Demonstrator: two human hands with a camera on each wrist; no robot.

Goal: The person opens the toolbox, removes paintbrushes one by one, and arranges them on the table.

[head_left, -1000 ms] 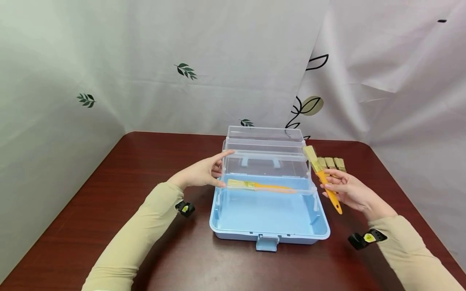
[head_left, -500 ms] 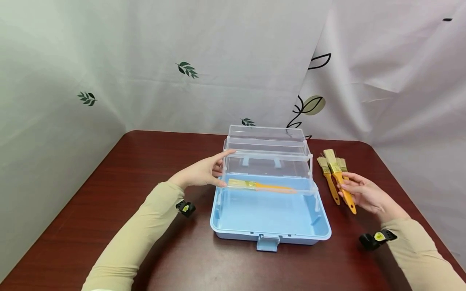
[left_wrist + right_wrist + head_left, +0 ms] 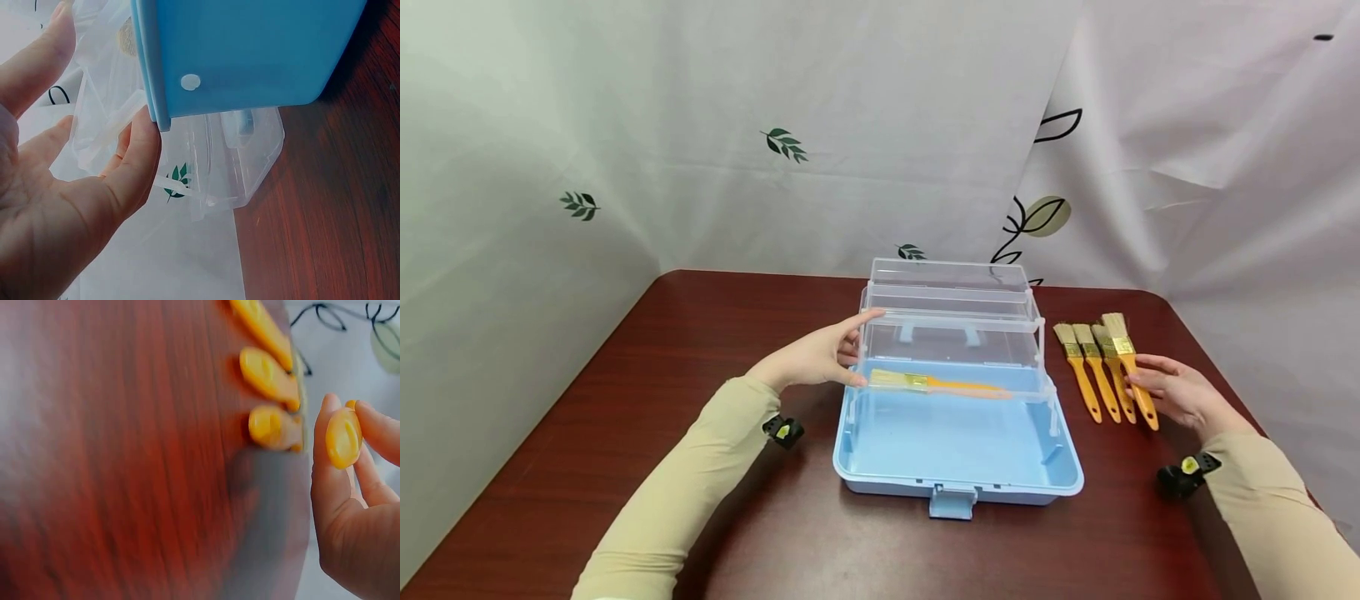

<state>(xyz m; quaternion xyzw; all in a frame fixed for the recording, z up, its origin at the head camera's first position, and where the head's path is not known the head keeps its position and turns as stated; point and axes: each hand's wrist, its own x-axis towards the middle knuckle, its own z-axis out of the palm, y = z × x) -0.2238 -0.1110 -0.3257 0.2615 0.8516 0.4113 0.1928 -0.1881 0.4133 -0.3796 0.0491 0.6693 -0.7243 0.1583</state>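
Pinched by its handle in my right hand is a flat paintbrush with pale bristles and an orange handle. In the right wrist view its handle end shows above the table. Just left of it, three similar paintbrushes lie in a row. My left hand is at the left side of the light blue storage box, thumb and index finger spread apart and touching its clear fold-out trays. Another paintbrush lies crosswise in the lower clear tray.
The box stands on a dark red wooden table, its front latch hanging down. Its clear lid is tipped back behind the trays. A pale curtain with leaf prints hangs behind the table.
My right hand has carried its paintbrush to the right, from beside the box past the row of brushes to that row's right end. The left hand has stayed at the trays.
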